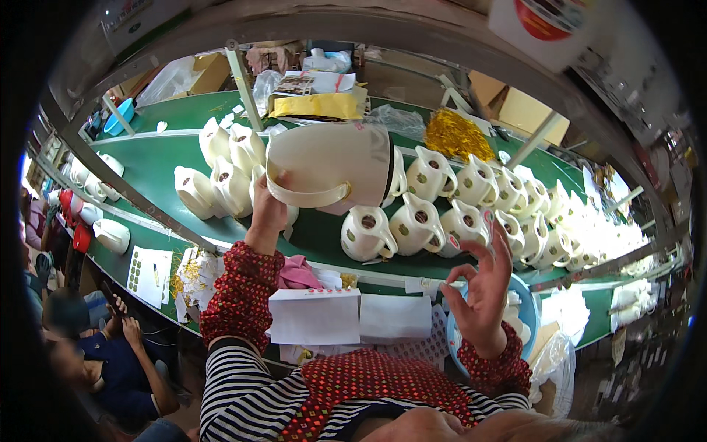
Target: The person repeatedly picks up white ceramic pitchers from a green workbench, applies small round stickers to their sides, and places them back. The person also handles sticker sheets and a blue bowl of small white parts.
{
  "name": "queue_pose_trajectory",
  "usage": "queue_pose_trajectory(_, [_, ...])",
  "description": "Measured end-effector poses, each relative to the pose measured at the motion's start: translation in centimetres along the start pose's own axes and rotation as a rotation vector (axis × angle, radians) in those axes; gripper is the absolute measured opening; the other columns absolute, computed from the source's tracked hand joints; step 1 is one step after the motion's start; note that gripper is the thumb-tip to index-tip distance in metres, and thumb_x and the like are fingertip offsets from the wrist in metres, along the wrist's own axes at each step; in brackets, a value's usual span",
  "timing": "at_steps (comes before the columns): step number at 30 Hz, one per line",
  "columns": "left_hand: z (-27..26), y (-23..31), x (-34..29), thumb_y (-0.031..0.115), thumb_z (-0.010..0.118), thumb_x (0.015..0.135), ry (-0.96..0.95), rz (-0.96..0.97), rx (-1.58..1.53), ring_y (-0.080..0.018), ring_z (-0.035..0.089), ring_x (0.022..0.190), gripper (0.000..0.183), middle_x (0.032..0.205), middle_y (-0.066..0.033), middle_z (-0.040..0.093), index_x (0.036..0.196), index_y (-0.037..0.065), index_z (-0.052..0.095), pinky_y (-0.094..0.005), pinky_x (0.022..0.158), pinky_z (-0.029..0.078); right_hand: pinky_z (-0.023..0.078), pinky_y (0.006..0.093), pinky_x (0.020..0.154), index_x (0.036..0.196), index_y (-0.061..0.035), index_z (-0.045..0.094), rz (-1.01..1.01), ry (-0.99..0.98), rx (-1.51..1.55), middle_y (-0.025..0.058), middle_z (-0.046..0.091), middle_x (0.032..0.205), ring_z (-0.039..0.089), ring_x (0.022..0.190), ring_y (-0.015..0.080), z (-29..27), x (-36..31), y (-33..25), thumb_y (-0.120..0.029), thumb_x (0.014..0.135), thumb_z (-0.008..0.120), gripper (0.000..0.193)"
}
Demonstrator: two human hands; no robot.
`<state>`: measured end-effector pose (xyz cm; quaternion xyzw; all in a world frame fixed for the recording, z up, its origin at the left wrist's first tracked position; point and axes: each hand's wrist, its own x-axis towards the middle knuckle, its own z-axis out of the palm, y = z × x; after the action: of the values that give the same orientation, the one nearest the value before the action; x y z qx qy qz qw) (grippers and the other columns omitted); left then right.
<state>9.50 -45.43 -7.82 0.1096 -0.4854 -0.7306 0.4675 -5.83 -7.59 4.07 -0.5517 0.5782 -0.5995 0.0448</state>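
My left hand (pixel 274 197) is closed round the handle side of a large white jug (pixel 324 155), which lies tipped sideways in the air above the bench. A dark rim shows at the jug's right end, and faint grey marking sits near it. My right hand (pixel 479 295) is raised to the right of the jug with its fingers apart. At a fingertip there is a small round pinkish thing, perhaps a sticker (pixel 488 216). Behind that hand stand rows of white jugs (pixel 417 223) with round dark badges. More white jugs (pixel 197 193) stand left of the held one.
White sheets (pixel 314 317) with small red dots lie before me, beside a pink cloth (pixel 298 272). A blue basin (pixel 529 309) is by my right forearm. Gold tinsel (pixel 458 135) lies across the green bench (pixel 158 151). Metal posts (pixel 244 85) rise from it. A person (pixel 110 368) sits at left.
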Motion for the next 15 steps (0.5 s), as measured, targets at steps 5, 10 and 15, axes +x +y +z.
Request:
queue_pose_trajectory(5, [2.9,2.7,-3.0,0.029,0.064,0.104,-0.128,-0.275,0.209,-0.0168,0.07,0.097,0.043,0.114,-0.0109,0.073,0.131,-0.005,0.065,-0.0315,0.082,0.059,0.058,0.0292,0.075,0.165,-0.013,0.017,0.122,-0.069,0.235,0.0154,0.007,0.174,0.05,0.136,0.0293,-1.6,-1.5,-4.0,0.014,0.082,0.072,0.104])
queue_pose_trajectory(10, [7.4,2.3,-10.6,0.039,0.061,0.103,-0.557,-0.774,0.391,-0.0114,0.069,0.084,0.047,0.101,-0.0079,0.075,0.118,-0.003,0.074,-0.0289,0.071,0.056,0.059,0.0311,0.076,0.165,-0.016,0.022,0.28,-0.248,0.485,0.0139,0.007,0.173,0.047,0.141,0.0317,0.2,-4.3,-6.6,0.013,0.081,0.074,0.103])
queue_pose_trajectory(15, [8.3,-1.2,-16.0,0.055,0.064,0.096,-0.673,-1.005,0.543,-0.0118,0.071,0.08,0.049,0.103,-0.0049,0.078,0.119,0.014,0.079,-0.0289,0.068,0.054,0.061,0.032,0.078,0.163,-0.0155,0.029,0.364,-0.437,0.554,0.0132,0.003,0.174,0.038,0.15,0.032,2.3,-7.6,-6.6,0.016,0.083,0.07,0.095])
